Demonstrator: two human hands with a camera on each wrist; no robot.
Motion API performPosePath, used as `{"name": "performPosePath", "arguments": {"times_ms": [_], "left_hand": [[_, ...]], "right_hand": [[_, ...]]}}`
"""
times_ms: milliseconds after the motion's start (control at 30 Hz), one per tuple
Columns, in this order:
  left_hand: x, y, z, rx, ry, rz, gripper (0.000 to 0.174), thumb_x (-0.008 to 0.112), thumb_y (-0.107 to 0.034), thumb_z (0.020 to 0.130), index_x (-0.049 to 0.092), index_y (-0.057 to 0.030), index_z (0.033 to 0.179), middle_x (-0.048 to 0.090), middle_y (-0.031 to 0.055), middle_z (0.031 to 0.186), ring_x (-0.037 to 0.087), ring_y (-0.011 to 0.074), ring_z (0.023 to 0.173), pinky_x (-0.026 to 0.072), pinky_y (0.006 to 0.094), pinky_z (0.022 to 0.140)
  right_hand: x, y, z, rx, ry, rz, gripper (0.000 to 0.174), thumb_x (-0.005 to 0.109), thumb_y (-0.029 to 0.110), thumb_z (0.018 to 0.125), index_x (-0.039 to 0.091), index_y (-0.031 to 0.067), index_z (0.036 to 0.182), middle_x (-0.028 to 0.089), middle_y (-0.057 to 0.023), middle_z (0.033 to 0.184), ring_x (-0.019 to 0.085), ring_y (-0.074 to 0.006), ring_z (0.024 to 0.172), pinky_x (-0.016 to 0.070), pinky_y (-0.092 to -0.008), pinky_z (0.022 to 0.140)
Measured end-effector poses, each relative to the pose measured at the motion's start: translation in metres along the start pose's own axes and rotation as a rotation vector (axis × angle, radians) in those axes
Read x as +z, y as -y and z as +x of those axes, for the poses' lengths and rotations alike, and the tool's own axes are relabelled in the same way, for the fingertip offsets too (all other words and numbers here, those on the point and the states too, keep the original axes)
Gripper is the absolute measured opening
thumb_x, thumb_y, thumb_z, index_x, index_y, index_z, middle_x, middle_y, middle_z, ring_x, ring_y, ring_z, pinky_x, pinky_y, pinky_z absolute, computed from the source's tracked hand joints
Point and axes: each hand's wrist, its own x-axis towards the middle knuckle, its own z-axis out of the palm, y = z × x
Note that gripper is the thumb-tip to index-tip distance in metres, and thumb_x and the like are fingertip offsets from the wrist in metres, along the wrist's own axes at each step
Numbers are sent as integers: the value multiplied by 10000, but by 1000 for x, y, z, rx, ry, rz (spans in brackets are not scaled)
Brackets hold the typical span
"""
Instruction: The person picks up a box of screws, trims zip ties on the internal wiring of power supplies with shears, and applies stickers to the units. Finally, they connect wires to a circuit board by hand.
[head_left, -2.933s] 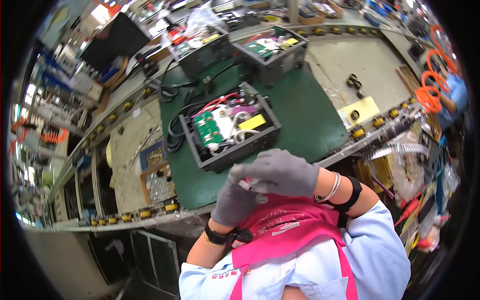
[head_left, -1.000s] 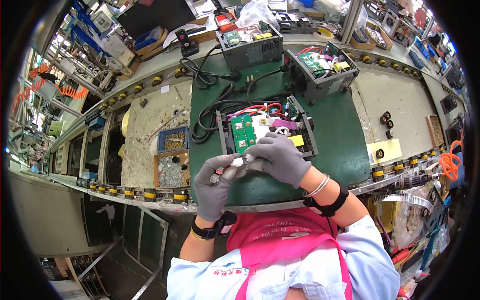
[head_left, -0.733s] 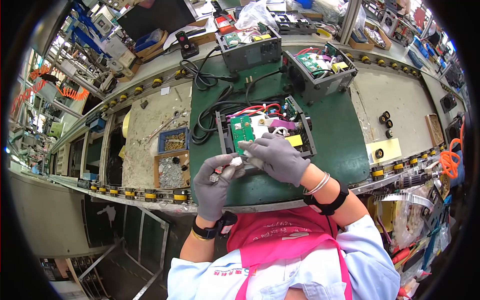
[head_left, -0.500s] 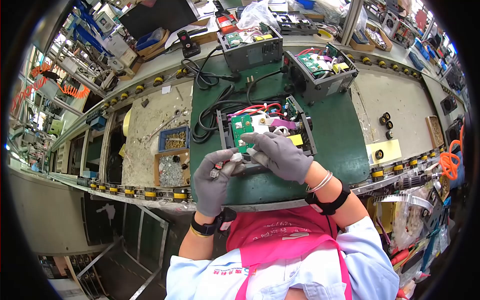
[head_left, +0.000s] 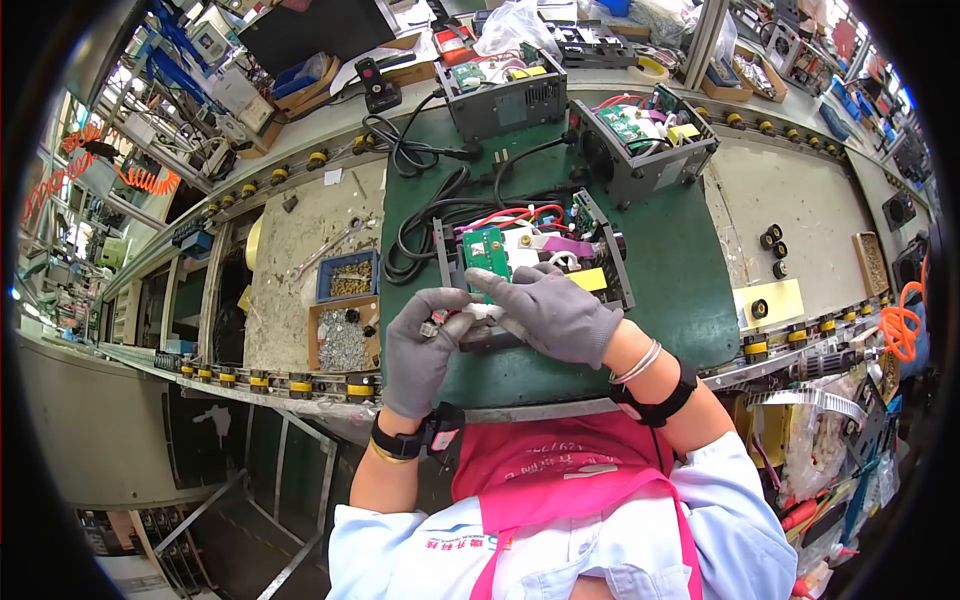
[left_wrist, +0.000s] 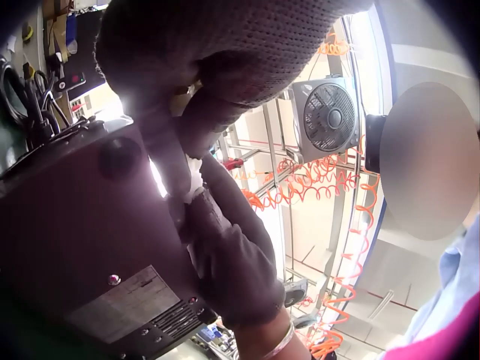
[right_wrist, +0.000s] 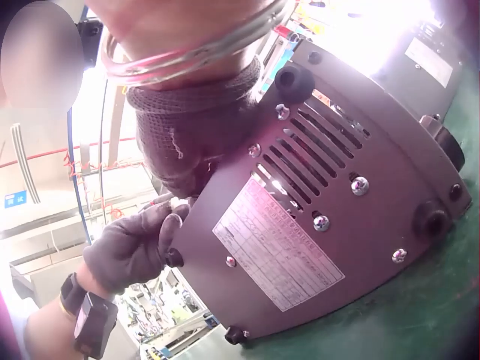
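In the head view my gloved left hand (head_left: 420,345) pinches a small white piece (head_left: 480,312) between thumb and index finger. A red and white bit (head_left: 432,326) shows inside that hand's curled fingers. My gloved right hand (head_left: 562,318) meets it from the other side, thumb and fingers at the same white piece, its index finger reaching toward the left fingertips. Both hands are over the front edge of an open dark metal case (head_left: 622,272), which holds a green circuit board (head_left: 484,248), red wires and a yellow label. The right wrist view shows the case's vented underside or wall (right_wrist: 322,172) beside the hands.
Two similar cases (head_left: 505,105) (head_left: 650,165) stand farther back on the green mat (head_left: 690,290). Black cables (head_left: 410,240) lie left of the near case. A blue bin (head_left: 330,280) and a cardboard box (head_left: 318,345) of small parts sit at left, beside rollers.
Both hands have moved forward from near the apron to the case's front edge. In the last half second they have come closer together, and the right index finger has stretched leftward.
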Motion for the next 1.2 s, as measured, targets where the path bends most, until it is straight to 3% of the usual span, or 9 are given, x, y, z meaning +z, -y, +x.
{"name": "performPosePath", "arguments": {"times_ms": [267,467,667,867,967,1200], "left_hand": [[-1,1,3,-20,11,-110,171,623,16,897,600,27,1066,636,88,1027,665,178,928,603,301,818],[-3,-5,5,14,53,84,138,621,23,895,618,26,1033,642,81,994,666,166,911,610,289,786],[-8,-6,8,1,111,115,125,620,20,894,619,32,1018,642,75,981,661,149,910,604,272,777],[-14,-1,9,2,107,219,143,650,0,879,631,23,1019,659,54,949,636,107,883,553,247,788],[-15,-5,10,85,158,324,118,625,6,896,610,30,1010,642,81,964,671,164,905,605,294,785],[-14,-5,12,-41,178,92,128,625,-4,900,598,26,1021,635,89,1007,670,176,917,605,300,793]], "right_hand": [[0,0,-1,-10,-14,34,741,596,149,867,225,91,1506,631,-135,1006,586,-328,1030,448,-480,888],[6,-3,0,-38,17,-35,775,590,126,856,182,95,1514,626,-119,1008,586,-326,1030,437,-489,914],[-1,-3,2,26,110,45,738,580,141,872,211,105,1510,630,-127,998,592,-321,1007,437,-466,918],[-1,-2,0,-24,20,73,707,579,144,874,251,110,1499,635,-133,971,597,-318,997,448,-465,897],[0,-3,0,-34,9,62,713,582,147,873,248,131,1503,639,-133,973,597,-319,1005,452,-468,890],[1,-5,1,-26,35,70,719,581,148,873,242,157,1507,642,-134,989,599,-317,1006,453,-468,885]]}}
